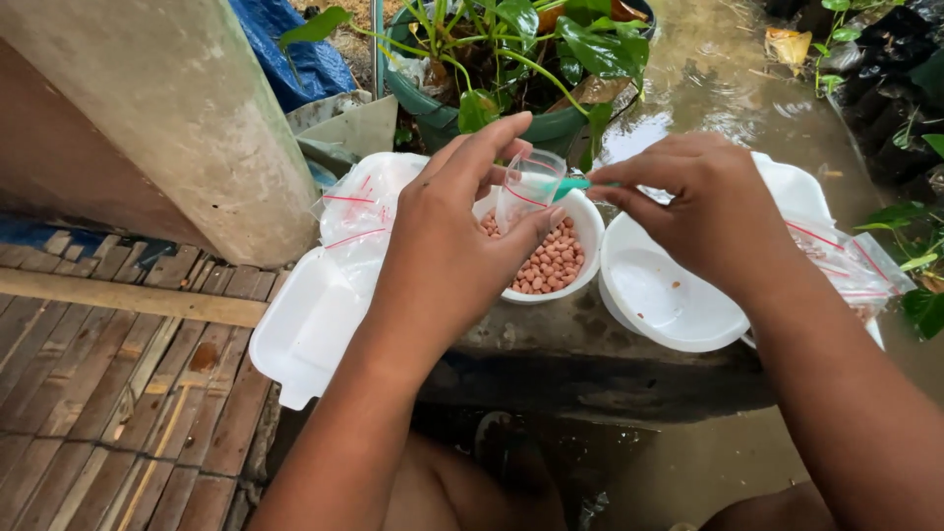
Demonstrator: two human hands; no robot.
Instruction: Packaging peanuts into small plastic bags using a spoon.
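A: Small bag [529, 187] is thin clear plastic, glossy, crinkled, red strip at the mouth. Scoop [573, 184] is teal plastic, smooth.

B: Bowls?

A: Bowl of peanuts [588, 236] and empty bowl [659, 295] are white plastic, smooth, slight sheen. Peanuts [551, 264] have matt pinkish skins.

B: Tray [305, 334]?

A: White foam, matt. Ledge [551, 339] is rough wet concrete. Floor [118, 393] is worn wooden slats.

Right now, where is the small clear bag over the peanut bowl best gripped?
Grip the bag by its open upper rim, from the left, as the left hand does: it hangs limp, mouth up, over the bowl, and the right hand comes in from the right.
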